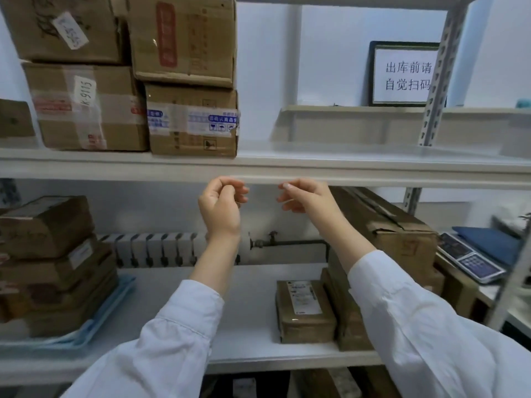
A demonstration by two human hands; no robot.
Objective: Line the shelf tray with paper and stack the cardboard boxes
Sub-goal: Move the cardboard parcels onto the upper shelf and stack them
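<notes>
Left hand (221, 202) and right hand (304, 196) each pinch, thumb to forefinger, what looks like the paper's (359, 180) near edge at the shelf (86, 168) lip, sheet running back and right of the grip, boxes (192, 122) up-left, probably to square it before stacking.

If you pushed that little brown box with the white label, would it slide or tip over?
Probably slide: the small labelled box lies flat and low on the smooth white shelf. Its cardboard looks stiff, so it likely keeps its shape.
</notes>
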